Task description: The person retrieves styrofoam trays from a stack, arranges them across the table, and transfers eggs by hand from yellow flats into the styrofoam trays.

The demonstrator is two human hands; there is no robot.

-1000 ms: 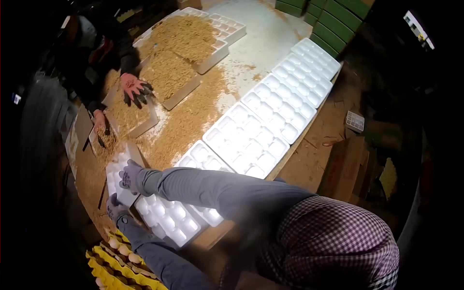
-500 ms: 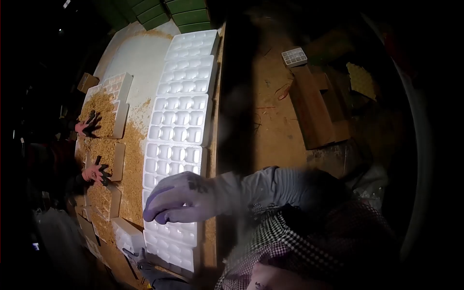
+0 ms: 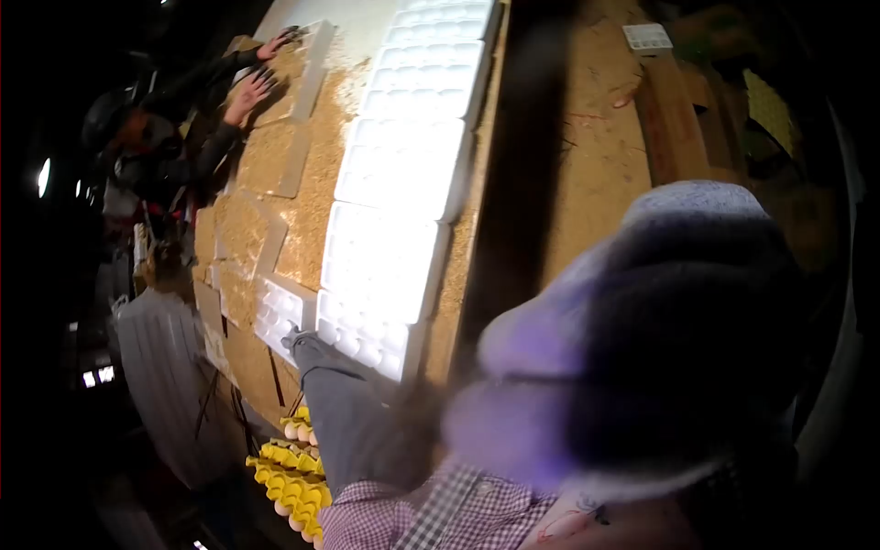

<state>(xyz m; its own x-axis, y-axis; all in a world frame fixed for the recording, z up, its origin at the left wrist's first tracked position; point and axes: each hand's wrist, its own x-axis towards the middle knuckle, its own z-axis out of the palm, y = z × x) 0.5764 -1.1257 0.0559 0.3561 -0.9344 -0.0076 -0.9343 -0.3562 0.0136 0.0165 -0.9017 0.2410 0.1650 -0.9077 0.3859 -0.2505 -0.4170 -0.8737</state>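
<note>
From where I stand, the left hand (image 3: pixel 295 337) touches a white tray (image 3: pixel 278 312) on the counter (image 3: pixel 344 13); I can't tell its grip. The right hand (image 3: pixel 623 348) is a blur, fingers unclear. Marks (image 3: pixel 576 521) below it are unreadable.

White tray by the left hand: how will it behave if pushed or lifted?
The white tray is probably light for its size, since its moulded cups look hollow. Likely fairly stiff: its outer edges look straight. Low and broad, it should slide rather than tip; loose tan shavings nearby might make it slip more easily.
</note>
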